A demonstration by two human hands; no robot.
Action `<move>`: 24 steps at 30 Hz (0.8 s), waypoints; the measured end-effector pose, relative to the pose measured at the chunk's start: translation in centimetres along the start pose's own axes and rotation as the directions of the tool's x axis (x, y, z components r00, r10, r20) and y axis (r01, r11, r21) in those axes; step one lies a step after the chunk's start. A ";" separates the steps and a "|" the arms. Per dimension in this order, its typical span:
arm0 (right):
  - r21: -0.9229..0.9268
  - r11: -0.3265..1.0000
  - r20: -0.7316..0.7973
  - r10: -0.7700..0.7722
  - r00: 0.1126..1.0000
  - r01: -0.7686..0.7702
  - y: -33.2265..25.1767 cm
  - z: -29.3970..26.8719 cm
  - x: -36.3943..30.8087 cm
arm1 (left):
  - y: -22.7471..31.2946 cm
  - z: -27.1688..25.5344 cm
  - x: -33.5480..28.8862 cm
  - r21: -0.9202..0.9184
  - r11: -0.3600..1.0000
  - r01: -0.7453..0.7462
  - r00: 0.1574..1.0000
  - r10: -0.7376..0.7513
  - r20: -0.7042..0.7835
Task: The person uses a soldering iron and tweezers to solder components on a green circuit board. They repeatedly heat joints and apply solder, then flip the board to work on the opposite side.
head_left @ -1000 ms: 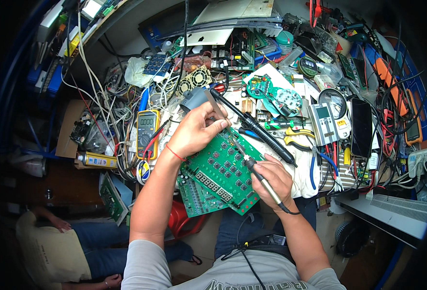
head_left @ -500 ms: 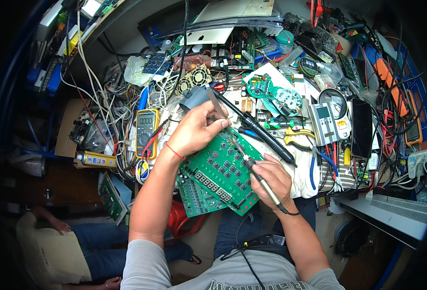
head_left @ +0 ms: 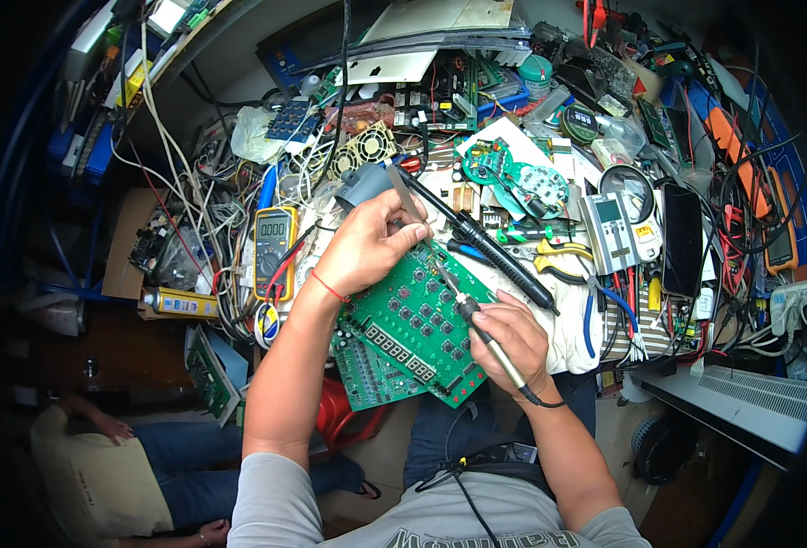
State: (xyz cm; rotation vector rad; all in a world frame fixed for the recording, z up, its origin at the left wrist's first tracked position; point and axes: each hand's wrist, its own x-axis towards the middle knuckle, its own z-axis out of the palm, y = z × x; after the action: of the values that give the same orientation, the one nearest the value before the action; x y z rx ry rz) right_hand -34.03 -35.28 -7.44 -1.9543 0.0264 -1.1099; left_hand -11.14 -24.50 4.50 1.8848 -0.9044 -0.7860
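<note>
Hardly anything has moved since the earlier frame: the whole view has slid slightly leftward, while both hands and their tools keep nearly the same spots over the board. That landmark is a flat green rectangular circuit board with dark square buttons and a row of digit displays, lying aslant in front of the person's body. A second green circuit board, crowded with small components, shows from under its lower left side.

At the board's far corner, the left hand pinches a flat grey metal strip-like tool between thumb and fingers; whether any finger presses on the board I cannot tell. By the board's right edge, the right hand grips a slim soldering iron with a dark collar and metallic handle like a pen, its tip at or just above the board's far part. Left of the board stands a yellow multimeter; beyond its right edge lie a long black ribbed tube and yellow-and-black-handled pliers.

The board should prove light and stiff, its components and joints fragile. Bare edges look the best hold, away from displays and the probably hot tip.
</note>
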 end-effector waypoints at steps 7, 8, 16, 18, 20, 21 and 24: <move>-0.005 1.000 0.003 -0.014 1.000 0.014 0.0 -0.1 0.0 | 0.1 0.0 -0.2 -0.061 0.998 0.009 1.000 -0.010 -0.019; -0.005 1.000 -0.002 -0.016 1.000 0.016 0.0 -0.1 0.0 | 0.1 0.0 -0.2 -0.073 0.997 0.007 1.000 -0.008 -0.024; 0.115 0.993 -0.065 0.035 0.997 -0.028 0.3 -0.3 -0.4 | 0.3 -1.9 -2.5 -0.269 0.956 -0.121 0.981 0.074 -0.181; 0.123 0.992 -0.100 0.049 0.994 -0.037 0.4 -0.2 -0.5 | 0.0 -3.0 -5.4 -0.235 0.949 -0.211 0.946 0.137 -0.295; 0.149 0.989 -0.128 0.036 0.991 -0.017 0.5 0.0 -0.5 | -0.8 -3.8 -9.6 -0.279 0.935 -0.220 0.907 0.091 -0.411; 0.134 0.991 -0.119 0.032 0.992 -0.016 0.5 0.0 -0.6 | -1.4 -3.9 -11.7 -0.251 0.945 -0.208 0.869 0.061 -0.491; 0.106 0.994 -0.111 0.038 0.993 -0.026 0.5 -0.1 -0.7 | -4.4 -3.9 -17.5 -0.292 0.936 -0.196 0.734 -0.058 -0.676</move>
State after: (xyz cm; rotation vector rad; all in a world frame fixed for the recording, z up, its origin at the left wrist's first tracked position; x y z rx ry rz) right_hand -34.35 -35.37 -8.29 -1.7912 0.0591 -1.1763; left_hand -16.14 -6.74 4.99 1.6132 -0.3308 -0.1379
